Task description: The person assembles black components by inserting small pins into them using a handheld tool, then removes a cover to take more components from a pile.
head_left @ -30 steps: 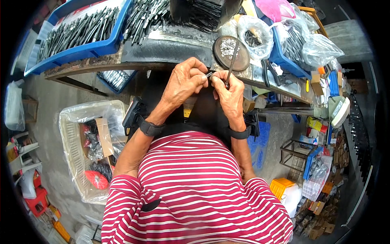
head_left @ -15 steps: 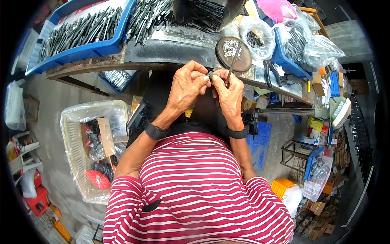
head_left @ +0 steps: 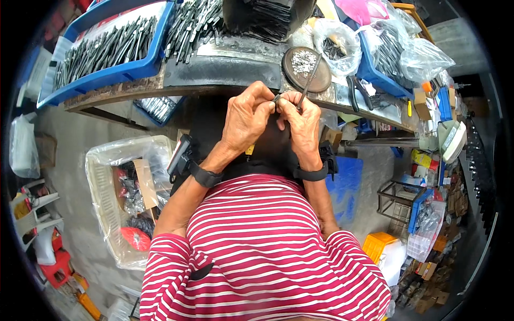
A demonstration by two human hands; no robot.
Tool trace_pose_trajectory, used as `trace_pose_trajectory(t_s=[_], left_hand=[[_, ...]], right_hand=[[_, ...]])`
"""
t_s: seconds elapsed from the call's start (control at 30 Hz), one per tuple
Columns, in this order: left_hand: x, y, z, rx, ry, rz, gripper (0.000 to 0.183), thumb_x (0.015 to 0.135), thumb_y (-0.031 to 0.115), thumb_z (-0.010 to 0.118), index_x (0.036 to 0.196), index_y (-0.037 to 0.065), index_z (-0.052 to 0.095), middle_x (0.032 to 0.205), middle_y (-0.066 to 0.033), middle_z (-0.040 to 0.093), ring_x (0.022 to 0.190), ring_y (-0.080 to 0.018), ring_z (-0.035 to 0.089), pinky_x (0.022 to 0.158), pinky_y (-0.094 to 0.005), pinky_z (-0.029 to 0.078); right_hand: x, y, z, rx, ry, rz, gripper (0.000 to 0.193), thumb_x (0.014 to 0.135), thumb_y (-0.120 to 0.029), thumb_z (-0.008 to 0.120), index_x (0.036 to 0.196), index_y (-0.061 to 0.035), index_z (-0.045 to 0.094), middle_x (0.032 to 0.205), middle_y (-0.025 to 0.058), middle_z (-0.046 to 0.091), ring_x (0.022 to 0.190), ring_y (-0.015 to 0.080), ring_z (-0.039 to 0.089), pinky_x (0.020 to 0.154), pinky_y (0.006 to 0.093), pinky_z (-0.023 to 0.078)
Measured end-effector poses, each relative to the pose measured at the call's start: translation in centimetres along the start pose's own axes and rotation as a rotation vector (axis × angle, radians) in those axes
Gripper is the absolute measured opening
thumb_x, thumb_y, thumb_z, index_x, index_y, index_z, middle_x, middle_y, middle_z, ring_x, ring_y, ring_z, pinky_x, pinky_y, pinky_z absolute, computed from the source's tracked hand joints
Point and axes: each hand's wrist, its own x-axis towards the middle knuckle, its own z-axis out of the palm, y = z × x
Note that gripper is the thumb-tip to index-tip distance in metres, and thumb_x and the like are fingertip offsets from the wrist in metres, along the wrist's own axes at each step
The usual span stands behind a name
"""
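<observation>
My left hand (head_left: 246, 120) is closed, thumb and index finger pinching a small dark piece (head_left: 276, 99) just off the bench's front edge. Facing it, my right hand (head_left: 304, 128) has its fingertips at the same piece, while a thin dark rod-like tool (head_left: 311, 80) rises from between its fingers. The piece is too small and covered to name. Behind the right hand, a round brown dish (head_left: 322, 82) on the bench holds a heap of tiny whitish parts (head_left: 304, 61). The rod's upper end passes over this dish.
On the bench, a blue bin (head_left: 115, 81) of slim dark metal parts stands left, beside a loose pile (head_left: 194, 27). Black-handled pliers (head_left: 357, 95) lie right, near a blue bin (head_left: 375, 74) with plastic bags. A plastic-lined crate (head_left: 104, 214) stands on the floor at left.
The rod's upper end has tilted to the right in my right hand. Both hands stay together at the small piece; the whole view has shifted slightly.
</observation>
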Motion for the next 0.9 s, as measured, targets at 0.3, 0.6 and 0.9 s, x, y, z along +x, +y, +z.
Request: trace_pose_trajectory(t_s=[0.3, 0.6, 0.9], left_hand=[[-0.1, -1.0, 0.4, 0.249, 0.062, 0.257, 0.006, 0.078, -0.006, 0.050, 0.081, -0.002, 0.053, 0.065, -0.0055, 0.058, 0.054, -0.0082, 0.055, 0.049, -0.0218, 0.045], [-0.1, 0.0, -0.4, -0.033, 0.063, 0.069, 0.006, 0.076, -0.005, 0.048, 0.080, -0.002, 0.051, 0.062, -0.0060, 0.055, 0.051, -0.0099, 0.049, 0.048, -0.0224, 0.040], [-0.2, 0.2, -0.7, -0.287, -0.004, -0.099, 0.008, 0.081, 0.002, 0.047, 0.085, -0.003, 0.053, 0.063, -0.0006, 0.053, 0.053, -0.0026, 0.042, 0.047, -0.0170, 0.036]], right_hand=[[-0.4, -0.2, 0.9, 0.261, 0.075, 0.074, 0.012, 0.081, -0.006, 0.052, 0.081, 0.0054, 0.056, 0.063, 0.0036, 0.052, 0.048, 0.0074, 0.044, 0.042, 0.0200, 0.035], [-1.0, -1.8, 1.2, 0.289, -0.001, 0.088, 0.015, 0.082, -0.008, 0.053, 0.086, 0.0063, 0.056, 0.068, 0.0067, 0.056, 0.050, 0.0076, 0.047, 0.044, 0.0193, 0.037], [-0.4, -0.8, 1.0, -0.005, 0.052, -0.051, 0.016, 0.081, -0.013, 0.058, 0.081, 0.0032, 0.057, 0.061, 0.0023, 0.056, 0.047, 0.0049, 0.045, 0.041, 0.0186, 0.035]])
